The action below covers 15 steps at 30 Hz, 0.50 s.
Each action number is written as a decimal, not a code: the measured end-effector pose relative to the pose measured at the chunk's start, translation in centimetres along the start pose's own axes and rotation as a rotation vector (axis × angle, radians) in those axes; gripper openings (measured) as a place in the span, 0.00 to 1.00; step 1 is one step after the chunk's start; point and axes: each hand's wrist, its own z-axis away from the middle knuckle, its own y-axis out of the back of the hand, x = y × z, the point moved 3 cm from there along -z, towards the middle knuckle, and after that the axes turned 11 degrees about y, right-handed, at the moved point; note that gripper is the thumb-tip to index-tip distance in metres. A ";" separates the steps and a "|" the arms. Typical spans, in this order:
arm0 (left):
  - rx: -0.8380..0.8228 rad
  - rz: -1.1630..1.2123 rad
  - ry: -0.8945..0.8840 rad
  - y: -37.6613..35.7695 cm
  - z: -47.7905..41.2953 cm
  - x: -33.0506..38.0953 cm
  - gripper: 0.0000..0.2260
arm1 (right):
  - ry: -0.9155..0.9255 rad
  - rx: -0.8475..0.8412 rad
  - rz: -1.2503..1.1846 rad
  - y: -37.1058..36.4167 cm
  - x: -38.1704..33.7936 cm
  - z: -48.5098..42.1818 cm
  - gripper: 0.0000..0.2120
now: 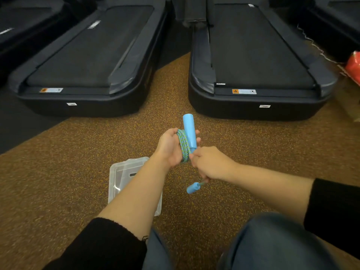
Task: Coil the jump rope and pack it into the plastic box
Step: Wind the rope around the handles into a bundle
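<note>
My left hand (169, 147) grips a coil of blue-green braided jump rope (183, 146) together with one light blue handle (189, 131), which points up and away. Just to its right, my right hand (210, 162) is closed on the rope's free end. The second light blue handle (193, 188) dangles below that hand on a short length of rope. A clear plastic box (121, 176) lies on the floor beneath my left forearm, which partly covers it.
Two black treadmills (87, 55) (257, 55) stand side by side ahead, with a strip of speckled brown floor (78, 162) between them and me. A red object (353, 65) sits at the right edge. My knees in blue jeans (272, 246) fill the bottom.
</note>
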 end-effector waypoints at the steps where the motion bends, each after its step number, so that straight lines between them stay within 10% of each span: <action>1: 0.009 0.019 -0.015 0.1 0.0 0.0 0.23 | -0.006 0.016 -0.074 -0.5 0.3 0.3 0.14; 15: 0.083 -0.009 -0.120 -0.1 -0.2 0.4 0.09 | 0.104 0.074 -0.402 -3.2 2.8 1.2 0.18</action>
